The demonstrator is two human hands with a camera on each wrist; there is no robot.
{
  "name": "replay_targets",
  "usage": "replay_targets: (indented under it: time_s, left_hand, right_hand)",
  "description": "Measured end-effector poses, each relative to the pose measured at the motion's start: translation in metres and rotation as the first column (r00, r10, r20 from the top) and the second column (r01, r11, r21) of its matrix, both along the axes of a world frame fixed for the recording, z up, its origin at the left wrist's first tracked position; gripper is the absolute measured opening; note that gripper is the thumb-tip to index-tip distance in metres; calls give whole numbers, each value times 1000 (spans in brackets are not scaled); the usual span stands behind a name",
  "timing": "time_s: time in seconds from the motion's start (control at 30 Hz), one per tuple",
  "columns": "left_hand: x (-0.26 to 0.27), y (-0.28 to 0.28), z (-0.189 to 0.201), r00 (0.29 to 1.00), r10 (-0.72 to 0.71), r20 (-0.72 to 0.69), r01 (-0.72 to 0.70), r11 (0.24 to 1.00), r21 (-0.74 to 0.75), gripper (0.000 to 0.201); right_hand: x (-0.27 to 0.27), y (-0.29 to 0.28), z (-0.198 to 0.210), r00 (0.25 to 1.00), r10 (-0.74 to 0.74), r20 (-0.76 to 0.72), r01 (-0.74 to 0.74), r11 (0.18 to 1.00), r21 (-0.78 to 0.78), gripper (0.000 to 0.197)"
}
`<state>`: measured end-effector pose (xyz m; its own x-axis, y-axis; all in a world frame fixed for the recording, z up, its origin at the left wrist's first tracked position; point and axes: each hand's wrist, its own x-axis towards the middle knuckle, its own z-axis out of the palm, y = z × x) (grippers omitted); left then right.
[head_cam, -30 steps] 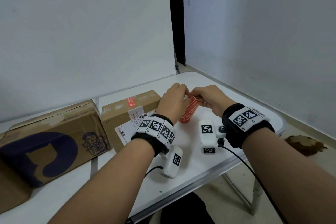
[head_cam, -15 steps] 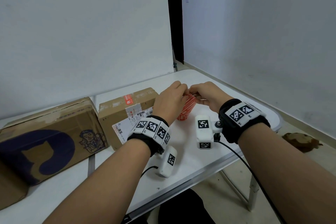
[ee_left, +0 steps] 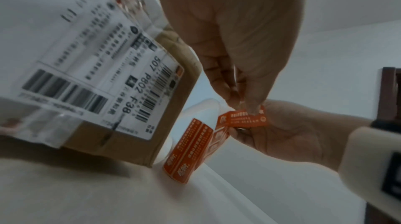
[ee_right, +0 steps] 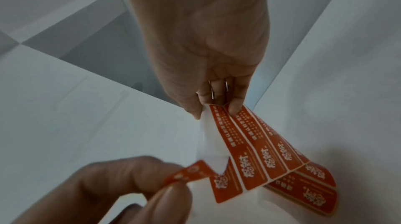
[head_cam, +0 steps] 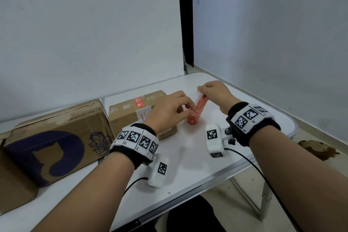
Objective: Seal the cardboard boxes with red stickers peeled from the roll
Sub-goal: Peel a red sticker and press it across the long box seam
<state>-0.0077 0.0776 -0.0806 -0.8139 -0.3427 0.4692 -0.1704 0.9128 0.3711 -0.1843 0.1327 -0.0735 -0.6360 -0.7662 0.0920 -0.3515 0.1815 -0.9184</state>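
Bare room, folding table (head_cam: 197, 165), parcel boxes (head_cam: 130, 111)

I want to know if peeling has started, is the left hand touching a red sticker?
Touching. In the right wrist view the left hand's fingers pinch the lifted end of a red sticker, partly peeled off the strip held by the right hand.

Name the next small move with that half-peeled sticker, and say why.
Probably keep pulling with the left hand until the red sticker comes free. Only its corner is lifted; the rest still sticks to the white backing, which the right hand holds taut above the roll.
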Motion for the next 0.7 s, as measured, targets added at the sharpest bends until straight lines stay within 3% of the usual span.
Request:
replay_targets:
  time_s: [0.17, 0.37, 0.47, 0.57, 0.63, 0.7]
  left_hand:
    - [22, 7, 10, 1000, 13, -29, -6, 968, 250, 4]
    - [39, 9, 22, 986, 59, -157, 34, 845, 533, 9]
    - [43, 7, 29, 969, 135, -205, 41, 734, 678, 11]
    - [45, -1, 37, 936, 270, -225, 41, 552, 833, 10]
    - [48, -7, 42, 900, 374, -223, 26, 464, 885, 10]
    - [53, -12, 47, 873, 436, -217, 13, 424, 905, 12]
  right_hand:
    - [4, -3, 1, 995, -12, -96, 9, 999, -35, 31]
    - [12, -6, 3, 974, 5, -225, -10, 1000, -21, 32]
    - [18, -8, 3, 955, 45, -293, -57, 998, -34, 28]
    - [27, -11, 10, 942, 68, -329, -119, 983, -139, 23]
    - [35, -13, 18, 952, 185, -244, -234, 954, -187, 18]
    - [48, -15, 25, 930, 340, -141, -364, 906, -216, 15]
